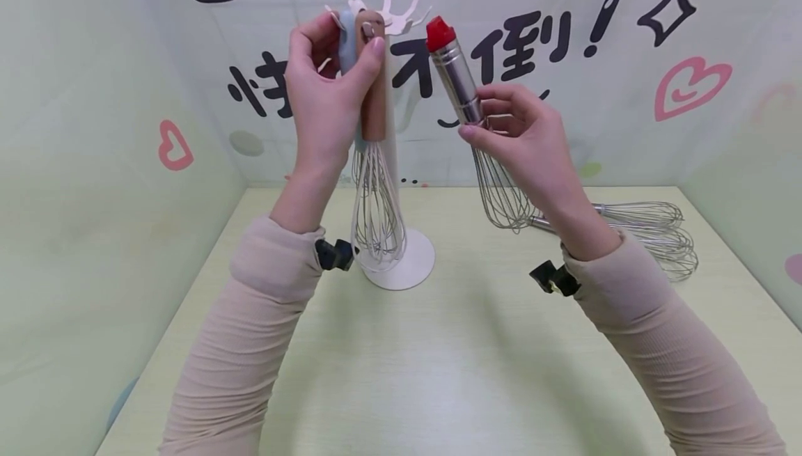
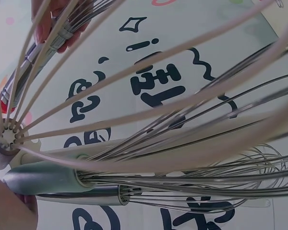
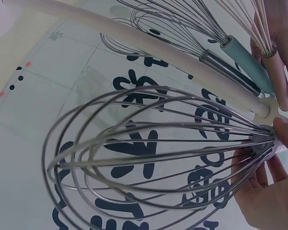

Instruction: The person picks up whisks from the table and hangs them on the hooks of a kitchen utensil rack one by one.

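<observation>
Lettering in chunky black on the backdrop reads "快" and then "不倒!", with the upper line cropped by the frame. White stand has a blue-handled whisk and a silver-handled whisk hanging off it, and the left hand is pinching a brown-handled whisk up by the top. Right hand has the low end of a red-capped steel whisk's handle pinched, tilted above the bench just right of the stand, and more wire whisks lie past that forearm.
</observation>
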Motion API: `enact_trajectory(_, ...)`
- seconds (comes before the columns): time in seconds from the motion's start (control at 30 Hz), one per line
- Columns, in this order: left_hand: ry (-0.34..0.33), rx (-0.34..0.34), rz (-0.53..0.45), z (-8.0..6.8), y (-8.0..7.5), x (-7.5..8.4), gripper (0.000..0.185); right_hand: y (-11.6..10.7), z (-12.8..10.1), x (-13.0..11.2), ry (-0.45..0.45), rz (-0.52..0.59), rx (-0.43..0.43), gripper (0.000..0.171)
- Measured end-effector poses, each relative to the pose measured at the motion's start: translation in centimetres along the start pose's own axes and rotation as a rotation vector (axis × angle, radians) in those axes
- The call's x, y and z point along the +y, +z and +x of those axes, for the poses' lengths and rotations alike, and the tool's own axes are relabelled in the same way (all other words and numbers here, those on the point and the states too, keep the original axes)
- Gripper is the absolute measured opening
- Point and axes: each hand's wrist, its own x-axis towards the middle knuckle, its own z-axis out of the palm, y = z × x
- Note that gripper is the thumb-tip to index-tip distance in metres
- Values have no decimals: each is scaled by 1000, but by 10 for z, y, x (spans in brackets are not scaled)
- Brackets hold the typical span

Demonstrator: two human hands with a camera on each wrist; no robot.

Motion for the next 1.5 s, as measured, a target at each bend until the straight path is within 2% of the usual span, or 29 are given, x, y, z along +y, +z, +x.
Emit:
enact_trajectory(0.67, 17, -15, 19, -1, -1, -1, 57, 7, 4, -8, -51, -19, 36, 37)
enact_trajectory(1.5, 24, -24, 35, 0, -2, -1, 56, 16, 7, -4, -35, -55, 10, 38)
